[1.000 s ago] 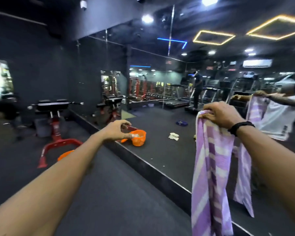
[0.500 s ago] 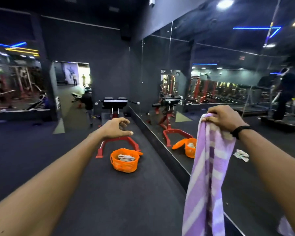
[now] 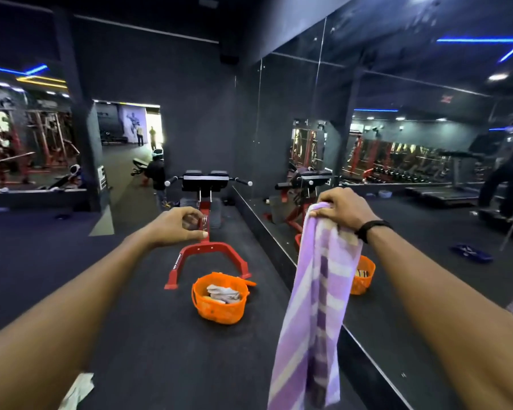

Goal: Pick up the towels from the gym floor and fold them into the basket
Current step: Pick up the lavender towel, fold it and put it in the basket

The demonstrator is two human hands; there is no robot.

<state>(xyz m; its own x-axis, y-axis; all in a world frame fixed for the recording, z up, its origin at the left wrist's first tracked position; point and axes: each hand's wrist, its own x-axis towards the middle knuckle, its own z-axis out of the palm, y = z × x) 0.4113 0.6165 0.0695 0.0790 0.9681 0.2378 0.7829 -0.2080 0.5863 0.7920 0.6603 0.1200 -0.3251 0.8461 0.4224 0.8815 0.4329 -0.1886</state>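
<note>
My right hand (image 3: pixel 342 211) grips the top edge of a purple and white striped towel (image 3: pixel 311 309), which hangs straight down at arm's length. My left hand (image 3: pixel 176 226) is stretched out in front with its fingers loosely curled and nothing in it. On the dark floor ahead, between my arms, stands an orange basket (image 3: pixel 219 312) holding a pale folded towel (image 3: pixel 223 293). Another light towel (image 3: pixel 77 389) lies on the floor at the lower left edge.
A red-framed gym bench (image 3: pixel 205 202) stands just behind the basket. A mirror wall (image 3: pixel 397 173) with a low ledge runs along the right and reflects the basket and bench. A person (image 3: pixel 157 173) crouches farther back near a doorway.
The view has swung left from the mirror toward the basket, which is now closer. My right hand still holds the hanging towel; my left hand stays out front.
</note>
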